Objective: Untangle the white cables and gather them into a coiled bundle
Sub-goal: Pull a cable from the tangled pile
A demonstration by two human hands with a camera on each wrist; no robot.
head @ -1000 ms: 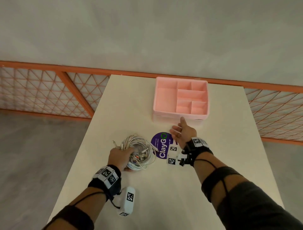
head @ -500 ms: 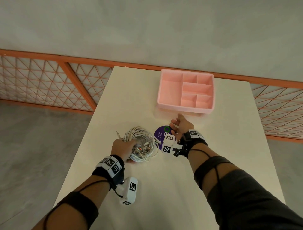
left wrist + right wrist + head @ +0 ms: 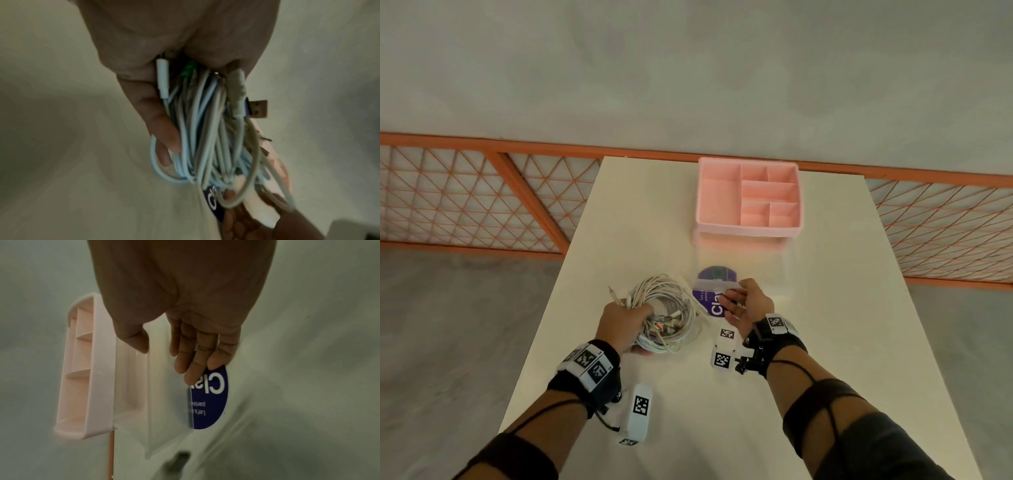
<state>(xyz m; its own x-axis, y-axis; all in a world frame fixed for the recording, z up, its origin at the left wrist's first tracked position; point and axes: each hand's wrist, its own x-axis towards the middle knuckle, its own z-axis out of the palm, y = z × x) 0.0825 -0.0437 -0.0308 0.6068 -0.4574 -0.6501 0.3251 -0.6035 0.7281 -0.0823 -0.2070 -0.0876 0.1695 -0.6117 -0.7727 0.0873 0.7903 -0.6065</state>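
Observation:
A coil of white cables lies on the cream table, left of centre. My left hand grips its near side, fingers curled round the strands. The left wrist view shows the cable bundle in that left hand, with a USB plug sticking out. My right hand is just right of the coil, fingers curled on the edge of a clear plastic bag. In the right wrist view that right hand has thumb and fingers on the clear bag.
A pink divided tray stands behind the bag, toward the table's far edge. A round purple sticker lies on the table, partly under the bag's edge. An orange lattice railing runs behind the table.
My right hand has drawn back from the pink tray toward the coil and its fingers have curled onto the clear bag. The left hand keeps its grip on the cables.

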